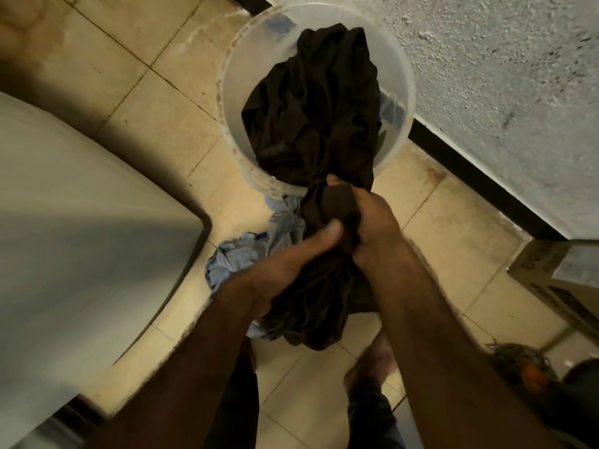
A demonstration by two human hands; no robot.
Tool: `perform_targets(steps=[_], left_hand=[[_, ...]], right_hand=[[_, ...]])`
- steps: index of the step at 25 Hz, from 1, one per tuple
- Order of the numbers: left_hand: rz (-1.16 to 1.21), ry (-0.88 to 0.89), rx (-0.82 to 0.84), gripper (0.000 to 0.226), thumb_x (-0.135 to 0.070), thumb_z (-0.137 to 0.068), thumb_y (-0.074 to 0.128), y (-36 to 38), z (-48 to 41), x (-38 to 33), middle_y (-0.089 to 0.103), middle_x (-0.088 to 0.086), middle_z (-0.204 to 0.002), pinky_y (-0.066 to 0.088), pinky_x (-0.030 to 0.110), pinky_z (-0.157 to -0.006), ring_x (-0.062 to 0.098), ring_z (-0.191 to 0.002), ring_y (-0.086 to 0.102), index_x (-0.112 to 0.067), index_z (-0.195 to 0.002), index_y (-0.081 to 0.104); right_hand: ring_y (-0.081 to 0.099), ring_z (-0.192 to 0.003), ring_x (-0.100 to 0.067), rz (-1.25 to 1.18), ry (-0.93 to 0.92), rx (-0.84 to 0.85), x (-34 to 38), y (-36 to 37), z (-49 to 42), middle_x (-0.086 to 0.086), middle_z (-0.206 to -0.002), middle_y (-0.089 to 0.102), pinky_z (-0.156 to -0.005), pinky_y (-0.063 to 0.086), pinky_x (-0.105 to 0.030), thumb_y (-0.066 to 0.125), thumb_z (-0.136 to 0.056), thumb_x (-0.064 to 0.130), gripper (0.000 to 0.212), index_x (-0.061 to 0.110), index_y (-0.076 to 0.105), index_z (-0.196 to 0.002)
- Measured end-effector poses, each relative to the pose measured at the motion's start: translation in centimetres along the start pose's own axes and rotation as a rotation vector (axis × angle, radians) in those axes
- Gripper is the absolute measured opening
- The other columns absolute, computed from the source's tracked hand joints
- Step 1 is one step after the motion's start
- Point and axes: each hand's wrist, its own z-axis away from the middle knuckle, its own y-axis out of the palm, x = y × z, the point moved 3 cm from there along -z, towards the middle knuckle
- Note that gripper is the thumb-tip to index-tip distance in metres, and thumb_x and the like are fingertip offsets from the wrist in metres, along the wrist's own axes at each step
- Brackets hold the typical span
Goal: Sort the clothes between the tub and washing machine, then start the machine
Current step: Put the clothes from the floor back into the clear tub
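A large dark brown garment (311, 102) stretches from inside the translucent white tub (236, 82) down to my hands. Both hands grip its bunched lower part just in front of the tub's near rim. My left hand (291, 260) holds it from the left and below. My right hand (369, 218) squeezes it from the right. The garment's tail hangs below my hands. A light blue cloth (240, 254) lies crumpled on the tiled floor under my left hand. The white washing machine (74, 228) stands at the left; its opening is out of view.
A rough white wall (505, 92) with a dark skirting runs along the right. A cardboard box (564, 277) sits at the right edge. A dark bundle with orange (525, 371) lies at the lower right. My bare foot (372, 367) stands on the tiles.
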Motion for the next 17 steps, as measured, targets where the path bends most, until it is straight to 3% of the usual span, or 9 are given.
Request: perform_targets(steps=[1, 2, 5, 7, 10, 12, 13, 15, 17], left_hand=[[-0.007, 0.008, 0.066, 0.025, -0.042, -0.096, 0.063, 0.6, 0.2, -0.7, 0.079, 0.001, -0.109, 0.061, 0.028, -0.084, 0.017, -0.104, 0.075, -0.028, -0.106, 0.081], [-0.013, 0.012, 0.01, 0.018, -0.033, -0.097, 0.065, 0.5, -0.4, -1.0, 0.079, 0.002, -0.108, 0.062, 0.028, -0.082, 0.02, -0.101, 0.076, -0.027, -0.101, 0.082], [0.087, 0.143, -0.138, 0.027, -0.016, -0.095, 0.066, 1.1, -1.3, -1.2, 0.075, 0.015, -0.117, 0.06, 0.04, -0.093, 0.035, -0.109, 0.072, -0.01, -0.12, 0.074], [0.182, 0.171, -0.185, 0.033, -0.018, -0.093, 0.067, 1.1, -1.5, -1.6, 0.073, 0.018, -0.121, 0.054, 0.046, -0.102, 0.039, -0.113, 0.069, -0.006, -0.124, 0.071], [0.212, 0.188, -0.282, 0.031, -0.024, -0.091, 0.07, 0.7, -1.9, -3.3, 0.075, 0.017, -0.111, 0.058, 0.042, -0.092, 0.033, -0.101, 0.073, -0.002, -0.114, 0.074], [0.145, 0.22, -0.372, 0.025, -0.022, -0.093, 0.068, 0.3, -2.5, -4.5, 0.077, 0.016, -0.094, 0.061, 0.031, -0.072, 0.025, -0.078, 0.075, 0.001, -0.102, 0.073], [0.098, 0.246, -0.41, 0.026, -0.021, -0.094, 0.067, 0.2, -2.7, -4.9, 0.076, 0.017, -0.093, 0.061, 0.032, -0.071, 0.025, -0.076, 0.074, 0.004, -0.1, 0.072], [0.028, 0.253, -0.419, 0.04, -0.025, -0.094, 0.068, -0.5, -3.1, -4.8, 0.074, 0.02, -0.114, 0.059, 0.041, -0.093, 0.033, -0.1, 0.072, 0.01, -0.114, 0.067], [0.09, 0.175, -0.357, 0.054, -0.035, -0.096, 0.066, -0.7, -3.8, -4.8, 0.067, 0.02, -0.131, 0.051, 0.043, -0.106, 0.034, -0.119, 0.065, 0.004, -0.134, 0.06]], right_hand=[[0.069, -0.087, -0.024, 0.018, 0.0, 0.025, 0.3, -0.1, -0.4, -0.011, -0.116, 0.069, -0.069, 0.057, -0.021, 0.071, -0.093, 0.028, 0.048, 0.003, 0.062, -0.134], [0.07, -0.087, -0.021, 0.064, -0.027, 0.028, 0.7, -0.2, -0.7, -0.012, -0.117, 0.07, -0.067, 0.056, -0.018, 0.07, -0.095, 0.029, 0.048, 0.003, 0.062, -0.134], [0.072, -0.107, -0.023, 0.057, -0.018, 0.057, 1.2, 0.2, -0.7, -0.012, -0.13, 0.071, -0.091, 0.059, -0.032, 0.069, -0.092, 0.049, 0.06, 0.013, 0.062, -0.139], [0.069, -0.119, -0.025, 0.058, -0.01, 0.161, -0.1, -0.1, -0.1, -0.007, -0.133, 0.07, -0.107, 0.051, -0.042, 0.063, -0.084, 0.072, 0.072, 0.026, 0.062, -0.139], [0.067, -0.122, -0.017, 0.156, 0.027, 0.301, -4.0, -1.7, 2.7, 0.006, -0.134, 0.069, -0.105, 0.053, -0.041, 0.064, -0.07, 0.086, 0.07, 0.05, 0.063, -0.13], [0.068, -0.119, -0.012, 0.25, 0.018, 0.377, -5.1, -2.5, 4.8, 0.012, -0.129, 0.071, -0.099, 0.057, -0.034, 0.071, -0.072, 0.077, 0.053, 0.056, 0.066, -0.12], [0.07, -0.117, -0.012, 0.292, 0.016, 0.385, -5.4, -2.8, 5.2, 0.011, -0.125, 0.073, -0.096, 0.058, -0.032, 0.075, -0.073, 0.07, 0.05, 0.052, 0.068, -0.12], [0.072, -0.114, -0.019, 0.271, -0.014, 0.321, -5.0, -2.9, 5.4, 0.003, -0.12, 0.076, -0.092, 0.06, -0.033, 0.081, -0.079, 0.051, 0.05, 0.033, 0.07, -0.125], [0.075, -0.108, -0.027, 0.12, -0.024, 0.244, -4.2, -2.5, 5.4, -0.007, -0.115, 0.078, -0.086, 0.062, -0.035, 0.078, -0.087, 0.031, 0.042, 0.016, 0.071, -0.125]])
